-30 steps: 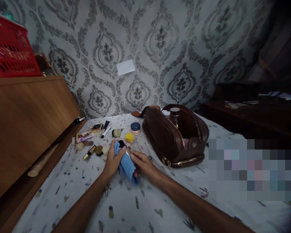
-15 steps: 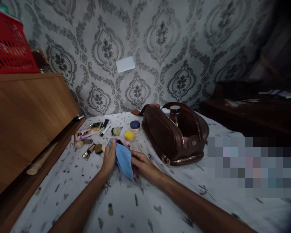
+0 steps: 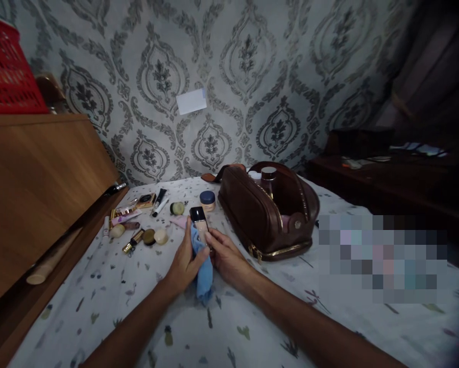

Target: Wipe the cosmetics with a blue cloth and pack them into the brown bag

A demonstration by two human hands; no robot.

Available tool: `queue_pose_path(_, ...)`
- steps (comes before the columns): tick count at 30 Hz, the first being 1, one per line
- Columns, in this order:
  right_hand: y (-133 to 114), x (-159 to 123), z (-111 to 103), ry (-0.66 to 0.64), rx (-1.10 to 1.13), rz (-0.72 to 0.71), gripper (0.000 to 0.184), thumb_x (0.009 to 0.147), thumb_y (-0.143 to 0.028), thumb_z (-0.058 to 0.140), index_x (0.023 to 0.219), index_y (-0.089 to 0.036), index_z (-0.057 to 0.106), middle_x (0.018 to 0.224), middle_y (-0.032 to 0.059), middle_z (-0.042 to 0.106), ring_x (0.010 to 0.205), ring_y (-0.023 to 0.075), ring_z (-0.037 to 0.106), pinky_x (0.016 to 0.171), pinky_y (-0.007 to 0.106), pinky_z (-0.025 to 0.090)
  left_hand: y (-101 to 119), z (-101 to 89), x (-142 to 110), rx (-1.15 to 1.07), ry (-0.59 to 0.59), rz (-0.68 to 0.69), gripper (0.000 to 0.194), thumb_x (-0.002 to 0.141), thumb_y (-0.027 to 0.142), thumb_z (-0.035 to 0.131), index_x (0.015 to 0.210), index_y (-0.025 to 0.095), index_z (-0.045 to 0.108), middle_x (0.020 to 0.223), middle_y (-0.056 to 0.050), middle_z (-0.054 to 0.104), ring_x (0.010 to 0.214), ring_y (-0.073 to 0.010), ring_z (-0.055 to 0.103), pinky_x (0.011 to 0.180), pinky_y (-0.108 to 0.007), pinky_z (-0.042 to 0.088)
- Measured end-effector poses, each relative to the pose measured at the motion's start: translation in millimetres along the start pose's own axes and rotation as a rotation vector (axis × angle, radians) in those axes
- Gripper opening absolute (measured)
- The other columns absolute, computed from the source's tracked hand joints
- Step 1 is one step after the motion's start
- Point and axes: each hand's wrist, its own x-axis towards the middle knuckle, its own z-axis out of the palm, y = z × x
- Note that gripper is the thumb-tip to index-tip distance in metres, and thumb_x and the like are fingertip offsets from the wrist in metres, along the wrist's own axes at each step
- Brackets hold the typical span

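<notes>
My right hand [image 3: 228,255] is closed around a foundation bottle [image 3: 200,222] with a black cap and beige contents, held upright above the bed. A blue cloth [image 3: 204,278] is gripped in my left hand [image 3: 184,258], pressed against the bottle's left side and hanging down below it. Both hands meet at the bottle, whose lower part they cover. Behind them lie a pink tube [image 3: 178,221], partly hidden, and a jar with a dark blue lid [image 3: 207,199]. The open brown toiletry bag [image 3: 244,214] stands to the right, a dark-capped bottle [image 3: 268,179] showing inside.
Several cosmetics lie on the left, among them a black tube [image 3: 160,197], a compact [image 3: 146,200], a gold-and-black lipstick [image 3: 133,241] and a round cream-coloured piece [image 3: 161,236]. A wooden cabinet [image 3: 41,189] bounds the patterned bedsheet [image 3: 198,337] on the left. A dark table [image 3: 347,179] stands right.
The bottle has come into plain view between my hands, its black cap upward. The cloth, earlier spread in front, now bunches at the bottle's left side. The whole view has shifted slightly.
</notes>
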Motion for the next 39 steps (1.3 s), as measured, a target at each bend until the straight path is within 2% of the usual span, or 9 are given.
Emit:
queue_pose_path(4, -2.3, 1.6, -0.1, 0.057, -0.007, -0.075, 0.049, 0.067, -0.050, 0.082, 0.103, -0.021, 0.064, 0.088, 0.0016, 0.071, 0.076, 0.0161, 0.065, 0.070, 0.026, 0.049, -0.4, 2.2, -1.9, 0.127, -0.045, 0.086, 0.082, 0.090, 0.049, 0.057, 0.156, 0.019, 0.018, 0.160, -0.013, 0.030, 0.149, -0.0268, 0.025, 0.121, -0.041, 0.023)
queue_pose_path(11, -1.7, 4.4, -4.6, 0.058, 0.001, -0.028, 0.060, 0.069, -0.054, 0.079, 0.118, -0.030, 0.055, 0.083, -0.0039, 0.069, 0.066, 0.0136, 0.061, 0.057, 0.023, 0.043, -3.5, 2.5, 0.3, 0.505, 0.045, 0.154, 0.056, 0.098, 0.042, 0.043, 0.151, 0.025, 0.034, 0.142, -0.012, 0.051, 0.129, -0.0268, 0.053, 0.103, -0.040, 0.047)
queue_pose_path(16, -1.0, 4.0, -1.7, 0.079, 0.076, 0.008, 0.049, 0.066, -0.050, 0.084, 0.103, -0.026, 0.063, 0.081, -0.0039, 0.069, 0.068, 0.0114, 0.059, 0.059, 0.021, 0.043, -3.9, -3.0, 0.7, 0.699, 0.167, 0.421, 0.043, 0.098, 0.033, 0.046, 0.140, 0.025, 0.049, 0.119, -0.011, 0.058, 0.109, -0.0238, 0.060, 0.081, -0.033, 0.055)
queue_pose_path(20, -3.0, 1.2, 0.1, 0.007, 0.194, 0.073, 0.044, 0.064, -0.049, 0.086, 0.092, -0.021, 0.067, 0.077, -0.0028, 0.067, 0.067, 0.0115, 0.058, 0.059, 0.022, 0.047, 2.0, -4.5, -2.1, 0.638, 0.136, 0.607, 0.036, 0.096, 0.024, 0.047, 0.131, 0.022, 0.057, 0.107, -0.009, 0.059, 0.100, -0.0210, 0.061, 0.077, -0.029, 0.053)
queue_pose_path(24, -4.5, -0.3, -1.6, -0.036, 0.212, 0.114, 0.039, 0.068, -0.044, 0.086, 0.092, -0.020, 0.066, 0.074, -0.0045, 0.065, 0.063, 0.0096, 0.058, 0.056, 0.020, 0.047, 11.2, -5.7, -1.8, 0.399, 0.119, 0.454, 0.026, 0.096, 0.025, 0.047, 0.118, 0.021, 0.059, 0.102, -0.006, 0.063, 0.095, -0.0190, 0.062, 0.083, -0.030, 0.051)
queue_pose_path(28, -4.9, -3.0, -0.2, -0.107, 0.156, 0.129, 0.037, 0.071, -0.041, 0.084, 0.097, -0.021, 0.067, 0.078, -0.0031, 0.067, 0.068, 0.0115, 0.062, 0.055, 0.021, 0.050, 16.5, -9.8, 5.1, 0.194, 0.323, 0.111, 0.021, 0.093, 0.038, 0.052, 0.104, 0.020, 0.054, 0.089, -0.001, 0.062, 0.080, -0.0166, 0.061, 0.075, -0.028, 0.050)
queue_pose_path(32, -4.3, -8.4, 4.0, -0.174, 0.057, 0.147, 0.041, 0.071, -0.044, 0.083, 0.101, -0.019, 0.068, 0.079, -0.0011, 0.065, 0.065, 0.0122, 0.062, 0.049, 0.021, 0.052, 16.3, -16.8, 11.9, 0.081, 0.418, -0.045, 0.029, 0.096, 0.051, 0.044, 0.094, 0.022, 0.049, 0.078, 0.003, 0.054, 0.074, -0.0150, 0.056, 0.072, -0.027, 0.048)
queue_pose_path(36, -2.8, -12.3, 5.4, -0.233, -0.007, 0.152, 0.049, 0.073, -0.046, 0.080, 0.112, -0.021, 0.066, 0.082, 0.0000, 0.065, 0.067, 0.0140, 0.064, 0.051, 0.025, 0.056, 13.5, -17.0, 11.9, 0.080, 0.417, -0.031, 0.043, 0.098, 0.057, 0.035, 0.115, 0.022, 0.053, 0.110, -0.005, 0.061, 0.107, -0.0197, 0.059, 0.098, -0.034, 0.046)
queue_pose_path(39, -0.7, -11.9, 5.2, -0.194, -0.011, 0.136, 0.056, 0.071, -0.043, 0.082, 0.120, -0.026, 0.063, 0.089, 0.0000, 0.067, 0.068, 0.0138, 0.063, 0.054, 0.027, 0.056, 8.9, -11.2, 8.1, 0.129, 0.333, 0.079, 0.053, 0.097, 0.056, 0.037, 0.139, 0.024, 0.044, 0.146, -0.009, 0.045, 0.140, -0.0238, 0.038, 0.118, -0.041, 0.030)
